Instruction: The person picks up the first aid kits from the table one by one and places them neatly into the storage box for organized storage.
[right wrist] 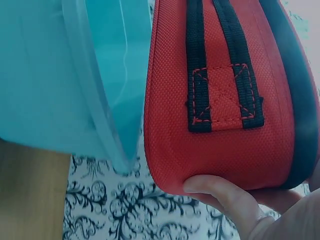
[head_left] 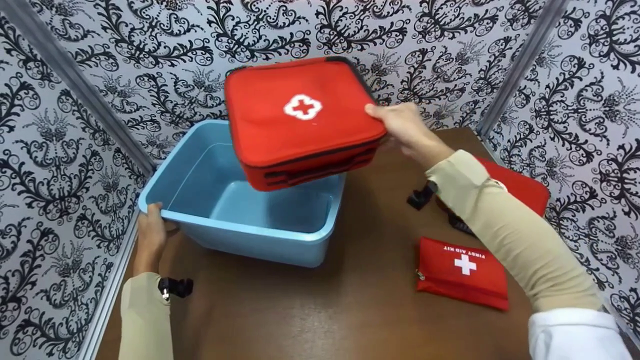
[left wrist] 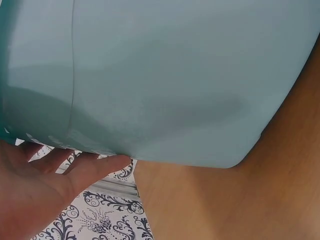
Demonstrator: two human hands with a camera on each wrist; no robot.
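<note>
My right hand (head_left: 406, 127) grips a red first aid bag (head_left: 270, 125) by its right end, with the thumb on top. The bag, with a white cross emblem and black trim, is held tilted over a light blue plastic tub (head_left: 265, 232) and covers part of its opening. In the right wrist view, fingers wrap the end of the bag (right wrist: 225, 150), below a stitched black strap. My left hand (head_left: 151, 232) holds the tub at its near left corner by the rim. From the left wrist, its fingers lie along the wall of the tub (left wrist: 165, 90).
A flat red first aid pouch (head_left: 462, 280) with a white cross lies on the brown table (head_left: 300, 310) at the right. Another red case (head_left: 527, 187) is partly hidden behind the right sleeve. Patterned panels (head_left: 425, 35) enclose the table at the back and sides.
</note>
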